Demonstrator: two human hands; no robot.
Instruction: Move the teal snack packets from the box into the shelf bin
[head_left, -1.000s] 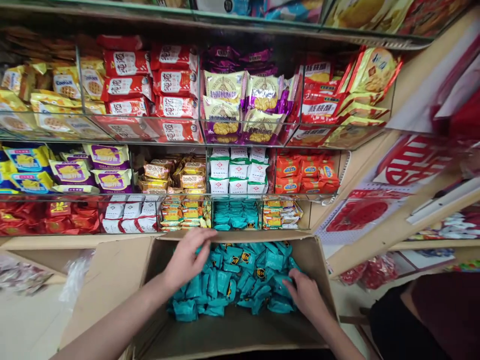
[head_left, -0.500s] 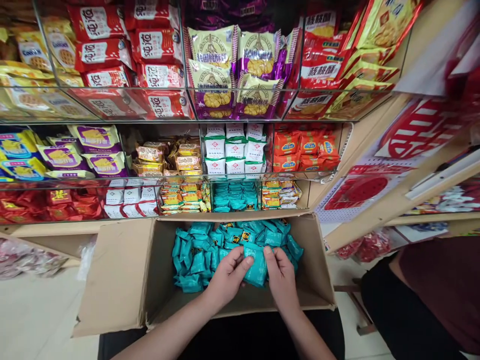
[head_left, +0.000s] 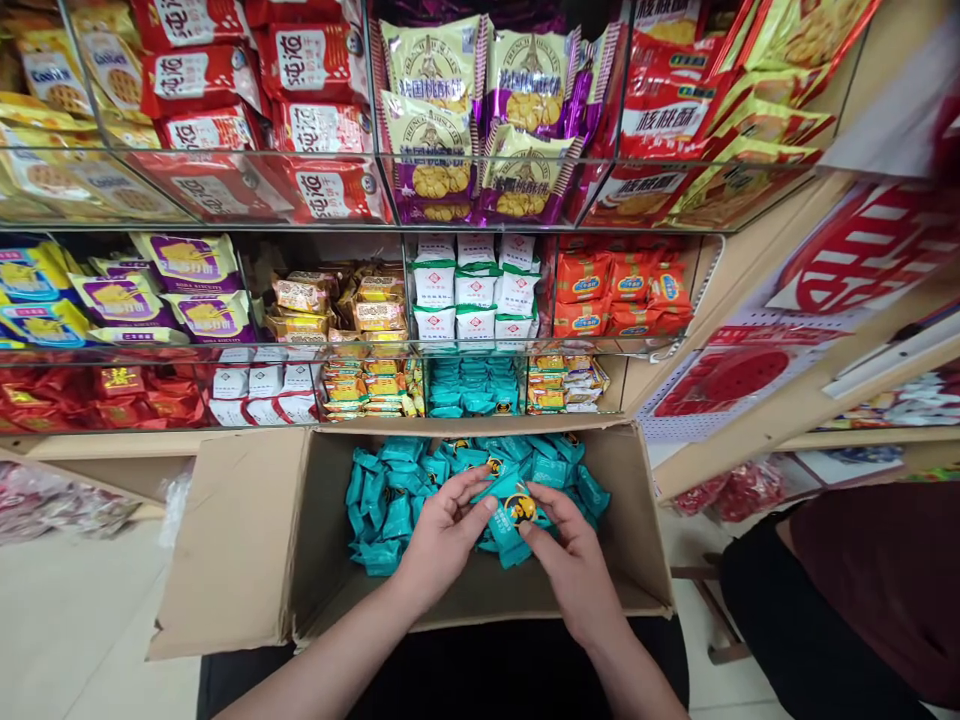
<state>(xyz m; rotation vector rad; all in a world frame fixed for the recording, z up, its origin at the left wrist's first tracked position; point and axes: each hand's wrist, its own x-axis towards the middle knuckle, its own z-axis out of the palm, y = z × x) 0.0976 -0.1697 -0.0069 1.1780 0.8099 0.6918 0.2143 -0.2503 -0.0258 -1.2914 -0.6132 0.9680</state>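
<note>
Both my hands are over an open cardboard box (head_left: 480, 605) filled with small teal snack packets (head_left: 386, 500). Between them is one teal snack packet (head_left: 510, 525), its yellow-and-black round emblem facing up. My right hand (head_left: 574, 560) pinches its right side, thumb on the front near the emblem. My left hand (head_left: 442, 535) is closed at the packet's left edge with the thumb against it; some of its fingertips are hidden behind. Loose teal packets lie heaped just beyond and below the hands.
Shelf bins behind the box hold wrapped snacks, among them a stack of teal packets (head_left: 474, 385) and white packets (head_left: 475, 290). A box flap (head_left: 229, 540) sticks out left. To the right sits a person in a dark red top (head_left: 892, 580). Red paper decorations (head_left: 862, 245) hang nearby.
The packet in my hands has been turned, so its plain side gave way to the round emblem. My right thumb has moved lower onto its front. The view has shifted slightly.
</note>
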